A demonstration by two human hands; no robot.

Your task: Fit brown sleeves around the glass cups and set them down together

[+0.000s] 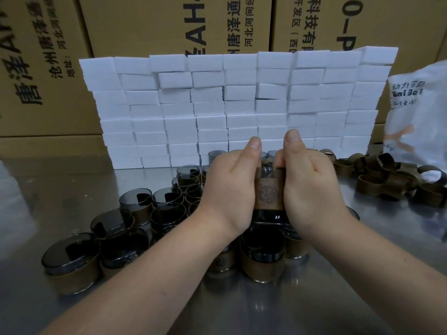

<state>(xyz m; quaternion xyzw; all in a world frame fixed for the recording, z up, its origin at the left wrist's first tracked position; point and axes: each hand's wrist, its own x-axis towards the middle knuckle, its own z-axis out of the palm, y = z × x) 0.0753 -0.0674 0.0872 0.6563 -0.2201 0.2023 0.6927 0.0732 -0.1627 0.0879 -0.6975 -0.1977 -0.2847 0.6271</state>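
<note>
A dark glass cup [269, 215] is held between both hands above the metal table [242, 310]. A brown sleeve [268, 193] with a round emblem sits around its middle. My left hand [232, 187] grips the cup's left side, thumb pointing up. My right hand [312, 184] grips the right side, thumb up too. Below and to the left stand several sleeved glass cups [72, 264] packed together. A heap of loose brown sleeves [391, 182] lies at the right.
A wall of stacked white foam blocks [229, 107] stands behind the cups. Large cardboard boxes [48, 68] fill the background. A white printed bag [418, 112] leans at the far right, behind the sleeve heap.
</note>
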